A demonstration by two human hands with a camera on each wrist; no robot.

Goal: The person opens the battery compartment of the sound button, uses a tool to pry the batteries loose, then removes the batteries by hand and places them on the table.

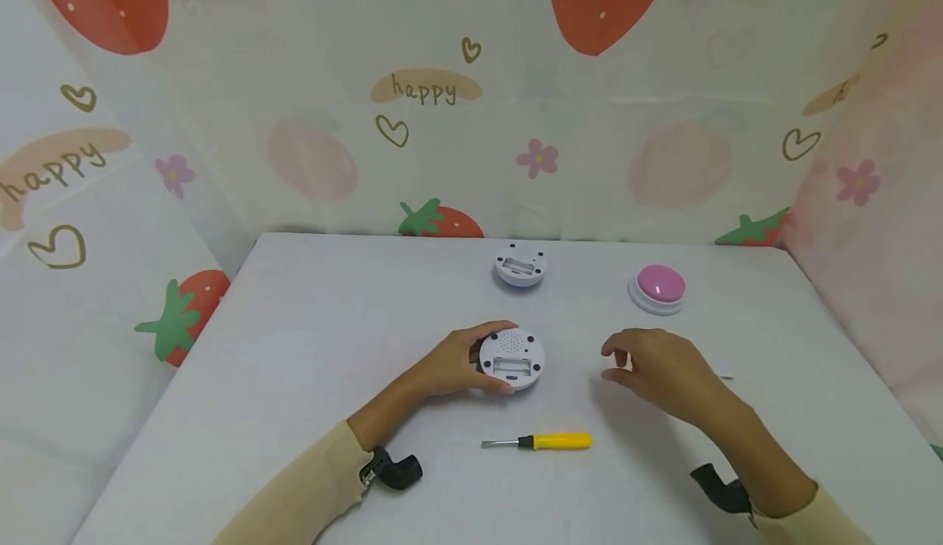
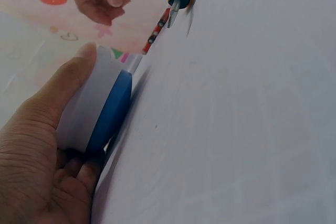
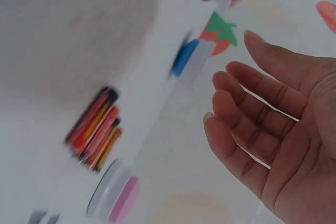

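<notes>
My left hand [image 1: 460,361] grips a round white push button [image 1: 513,357], fingers and thumb around its rim. It lies upside down, with its speaker holes and an uncovered, vacant battery compartment facing up; its blue top [image 2: 113,111] shows in the left wrist view. My right hand [image 1: 666,371] hovers above the table with relaxed, bent fingers and nothing in them. Several batteries [image 3: 95,129] lie together in the right wrist view, and the right hand hides them in the head view. A yellow-handled screwdriver [image 1: 561,441] lies in front of the held button.
Farther back, another upturned white button [image 1: 520,267] shows its uncovered battery compartment. A pink-topped button [image 1: 658,289] stands upright at the back right. Small pale pieces [image 1: 725,371] lie partly behind the right hand. Strawberry-print cloth [image 1: 427,144] walls off the white table [image 1: 331,299] at back and sides.
</notes>
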